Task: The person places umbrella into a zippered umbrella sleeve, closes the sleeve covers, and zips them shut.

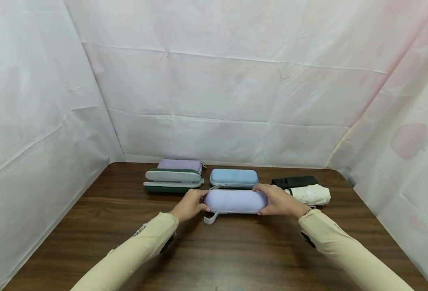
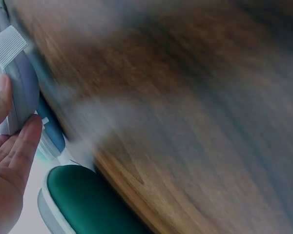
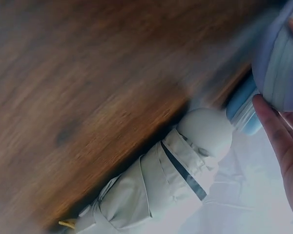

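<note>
Both hands hold a lavender hard zip case point(image 1: 236, 201) by its two ends, with its long side across the table. My left hand point(image 1: 190, 205) grips the left end, beside a pale fabric strap point(image 1: 210, 218). At the right end, my right hand point(image 1: 277, 201) has its thumb at the front and its fingers at the back. In the left wrist view, the thumb point(image 2: 1, 101) lies on one side of the case and the fingers are beneath. Directly behind it sits a light blue zip case point(image 1: 233, 176), overlapped by it in the right wrist view.
At the back left lie a green and grey case point(image 1: 172, 176) and a purple case point(image 1: 179, 164) behind it. A folded white umbrella point(image 1: 312, 195) and a black one point(image 1: 295, 181) lie beyond my right hand. White sheets point(image 1: 221, 85) surround the wooden table point(image 1: 228, 250).
</note>
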Available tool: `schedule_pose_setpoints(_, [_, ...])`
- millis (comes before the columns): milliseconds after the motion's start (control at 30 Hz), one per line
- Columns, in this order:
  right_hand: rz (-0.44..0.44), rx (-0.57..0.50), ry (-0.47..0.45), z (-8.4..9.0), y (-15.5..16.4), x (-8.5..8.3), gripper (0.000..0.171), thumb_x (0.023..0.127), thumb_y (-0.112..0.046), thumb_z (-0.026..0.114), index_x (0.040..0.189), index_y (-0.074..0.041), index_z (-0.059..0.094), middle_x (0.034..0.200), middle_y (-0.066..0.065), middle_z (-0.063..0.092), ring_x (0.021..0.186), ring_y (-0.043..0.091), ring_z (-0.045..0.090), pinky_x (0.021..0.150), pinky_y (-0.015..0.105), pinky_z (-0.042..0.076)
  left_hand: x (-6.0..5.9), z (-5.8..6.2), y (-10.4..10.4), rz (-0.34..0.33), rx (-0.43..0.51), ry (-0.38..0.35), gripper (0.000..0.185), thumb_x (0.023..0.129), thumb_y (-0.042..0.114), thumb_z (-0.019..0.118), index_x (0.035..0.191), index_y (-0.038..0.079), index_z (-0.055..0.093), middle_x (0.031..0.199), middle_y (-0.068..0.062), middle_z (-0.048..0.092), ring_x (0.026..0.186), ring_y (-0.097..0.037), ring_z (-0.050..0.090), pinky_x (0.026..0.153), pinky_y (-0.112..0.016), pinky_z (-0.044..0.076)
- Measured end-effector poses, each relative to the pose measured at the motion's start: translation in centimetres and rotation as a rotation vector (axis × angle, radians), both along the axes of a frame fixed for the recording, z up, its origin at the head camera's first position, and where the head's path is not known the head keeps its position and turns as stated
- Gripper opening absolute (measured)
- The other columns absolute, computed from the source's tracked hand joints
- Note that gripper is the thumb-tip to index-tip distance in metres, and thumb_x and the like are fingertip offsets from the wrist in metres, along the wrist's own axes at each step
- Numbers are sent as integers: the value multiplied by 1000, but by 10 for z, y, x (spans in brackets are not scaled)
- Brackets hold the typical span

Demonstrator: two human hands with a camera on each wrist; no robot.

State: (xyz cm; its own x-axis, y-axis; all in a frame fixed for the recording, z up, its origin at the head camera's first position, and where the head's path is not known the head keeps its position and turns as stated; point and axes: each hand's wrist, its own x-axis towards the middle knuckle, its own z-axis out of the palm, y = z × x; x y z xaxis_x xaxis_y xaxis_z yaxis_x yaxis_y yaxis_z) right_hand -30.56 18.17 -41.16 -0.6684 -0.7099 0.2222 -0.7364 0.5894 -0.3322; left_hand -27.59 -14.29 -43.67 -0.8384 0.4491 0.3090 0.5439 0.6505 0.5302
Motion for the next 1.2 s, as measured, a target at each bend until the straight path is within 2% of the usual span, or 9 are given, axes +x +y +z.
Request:
schedule_pose_setpoints(167, [-13,1,-22,-5,-3,-12,66,68,-19,86,124,-1,56,118,12,61,98,24,60,79,43,50,-8,-6,1,18,-13,-18,52,72,6,80,117,-11,61,103,-18,68,82,-18,65,69,-28,53])
schedule_pose_setpoints(400, [-38,10,-62,-8,-5,-22,68,70,-16,84,128,4,54,122,18,59,105,31,58,83,46,48,-23,-14,0,14,-32,2,48,72,4,80,114,-12,61,101,-20,67,84,-21,66,71,-32,53])
schedule_pose_setpoints(633, [-84,42,-74,-10,-9,-28,70,71,-18,84,130,4,52,126,19,56,112,33,54,89,48,45,-34,-9,-2,6,-52,-4,52,73,9,81,115,-15,60,100,-21,67,85,-19,64,72,-30,52])
schedule_pose_setpoints(767, [-106,61,-51,-9,-10,-30,70,73,-19,84,131,2,52,124,19,54,109,33,53,89,48,45,-40,-6,1,55,-71,-59,53,75,6,79,119,-13,58,106,-21,66,91,-22,64,76,-33,52])
schedule_pose_setpoints(900, [-128,68,-23,-6,-11,-32,68,72,-18,85,130,-1,54,120,16,50,104,30,54,87,46,46,-44,-4,4,99,-110,-64,52,76,6,78,121,-11,58,108,-21,65,94,-23,63,77,-35,51])
schedule_pose_setpoints(1067, [-161,97,-11,-3,-12,-31,70,73,-20,84,133,-2,52,122,15,49,102,29,56,85,46,47,-44,0,7,123,-136,-44,50,76,8,78,119,-9,60,107,-20,65,96,-26,63,79,-36,51])
schedule_pose_setpoints(1200, [-151,116,-31,-2,-9,-29,71,77,-20,81,137,-3,48,127,15,46,107,29,54,87,46,45,-40,2,8,122,-145,-49,49,77,6,78,120,-9,59,111,-21,64,100,-28,62,82,-37,50])
